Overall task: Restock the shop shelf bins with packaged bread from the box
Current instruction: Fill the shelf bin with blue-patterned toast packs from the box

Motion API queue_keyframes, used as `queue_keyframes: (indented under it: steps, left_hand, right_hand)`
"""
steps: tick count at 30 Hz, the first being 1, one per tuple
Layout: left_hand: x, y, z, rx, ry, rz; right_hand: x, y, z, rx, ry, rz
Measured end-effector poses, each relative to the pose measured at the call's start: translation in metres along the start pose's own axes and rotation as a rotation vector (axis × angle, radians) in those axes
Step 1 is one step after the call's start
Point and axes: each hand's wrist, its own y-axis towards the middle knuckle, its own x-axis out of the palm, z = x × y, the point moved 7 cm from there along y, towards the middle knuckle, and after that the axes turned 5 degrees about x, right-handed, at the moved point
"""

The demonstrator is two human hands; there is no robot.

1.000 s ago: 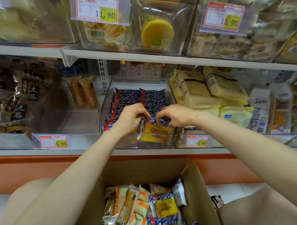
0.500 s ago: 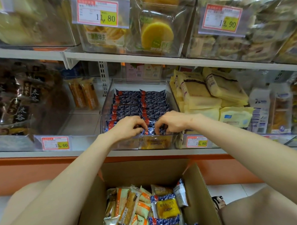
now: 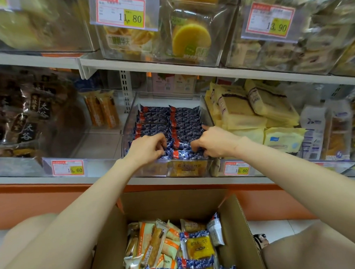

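Both hands are inside the clear bin (image 3: 129,124) that stands in the middle of the lower shelf (image 3: 105,178), at its front end. In this bin the blue bread packets (image 3: 184,122) stand on edge in two rows, one behind the other, from the front wall to the back. On the left row, the left hand (image 3: 147,148) has its fingers bent down, and they grip the top edges of the front packets. On the front of the right row, the right hand (image 3: 211,142) has the index finger stretched out along the right wall of the bin and the other fingers curled down among the packets; if they really hold one, I cannot tell. Below the shelf and between the two forearms, the cardboard box (image 3: 242,222) stands open. It holds more bread: orange-and-green packs (image 3: 156,241) on the left side, and a yellow loaf in a blue-printed pack (image 3: 198,247) near the middle. Just right of the clear bin is a bin of pale yellow packs (image 3: 242,112) with a price tag 10.80 (image 3: 236,168). Left of it is a nearly bare bin with some orange packs (image 3: 101,110) at the back and a tag 15.60 (image 3: 68,168). Dark brown packs (image 3: 21,115) lie at the far left.
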Motion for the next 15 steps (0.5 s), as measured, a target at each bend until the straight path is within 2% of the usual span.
queue_keyframes:
  steps: [4, 7, 9, 13, 15]
  left_hand:
    - [-0.004, 0.003, 0.009, 0.04, -0.235, 0.011]
    - [-0.003, 0.005, 0.021, 0.093, -0.301, -0.002]
    - [0.002, 0.005, 0.026, 0.107, -0.308, -0.03]
    - [-0.002, 0.008, 0.029, 0.071, -0.503, 0.004]
    - [-0.009, 0.011, 0.023, 0.062, -0.414, 0.092]
  right_hand:
    - [-0.004, -0.007, 0.004, 0.08, 0.159, 0.073]
    - [-0.005, -0.012, -0.004, 0.119, 0.263, 0.18]
    - [0.001, -0.013, -0.013, 0.14, 0.257, 0.207]
    - [0.009, -0.01, -0.012, 0.155, 0.157, 0.193]
    - [0.01, -0.011, -0.007, 0.153, 0.207, 0.151]
